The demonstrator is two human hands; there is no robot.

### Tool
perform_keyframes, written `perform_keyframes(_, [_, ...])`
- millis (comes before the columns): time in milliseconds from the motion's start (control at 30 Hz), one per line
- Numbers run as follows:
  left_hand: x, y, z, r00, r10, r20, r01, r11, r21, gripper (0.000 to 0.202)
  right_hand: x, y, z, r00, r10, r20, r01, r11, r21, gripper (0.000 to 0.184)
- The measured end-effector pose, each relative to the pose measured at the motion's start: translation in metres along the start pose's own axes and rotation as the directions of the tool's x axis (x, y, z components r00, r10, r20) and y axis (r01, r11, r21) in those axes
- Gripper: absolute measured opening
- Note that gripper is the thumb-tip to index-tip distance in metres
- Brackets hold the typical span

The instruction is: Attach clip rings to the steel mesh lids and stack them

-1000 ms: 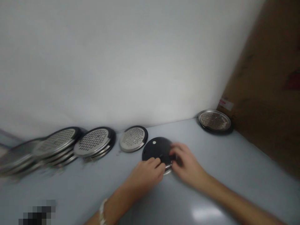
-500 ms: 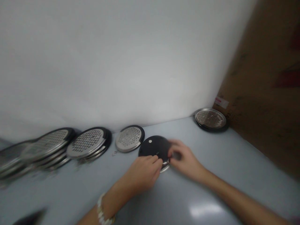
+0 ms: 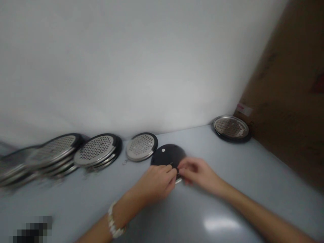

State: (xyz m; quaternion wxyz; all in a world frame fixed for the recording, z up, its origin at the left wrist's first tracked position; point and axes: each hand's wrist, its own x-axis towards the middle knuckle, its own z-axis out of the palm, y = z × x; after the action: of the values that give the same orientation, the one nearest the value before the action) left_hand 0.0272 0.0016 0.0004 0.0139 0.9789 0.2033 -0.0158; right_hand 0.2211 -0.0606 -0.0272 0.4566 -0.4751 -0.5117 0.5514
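Observation:
A round black disc (image 3: 165,155) with a small white dot lies flat on the pale table (image 3: 227,189), a silver rim showing under its near edge. My left hand (image 3: 157,182) rests curled on the disc's near edge, fingers pinched together. Beside it, my right hand (image 3: 196,172) has its fingertips pinched at the same spot on the disc's near right edge. What the fingertips hold is too small and blurred to name. A pale bracelet (image 3: 113,224) sits on my left wrist.
Along the white wall lean stacks of perforated metal discs with black rims (image 3: 97,150), another stack (image 3: 54,155) further left, and a single one (image 3: 141,146) beside the black disc. One more perforated disc (image 3: 231,128) lies at the far right by a brown cardboard box (image 3: 291,101).
My right hand has slid left across the disc until its fingertips meet my left hand's. The black disc stays in place.

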Motion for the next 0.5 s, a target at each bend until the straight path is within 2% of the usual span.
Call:
perform_keyframes(167, [-0.001,0.0,-0.003,1.0,0.0,0.01,0.0,1.0,0.011,0.016,0.002,-0.001,0.0,0.999,0.043,-0.021,-0.043,0.998,-0.038,0.033])
perform_keyframes(500, [-0.001,0.001,-0.007,1.0,0.006,0.012,-0.006,1.0,0.012,0.022,0.003,-0.002,-0.009,0.999,0.0,-0.043,-0.007,0.985,-0.17,0.023])
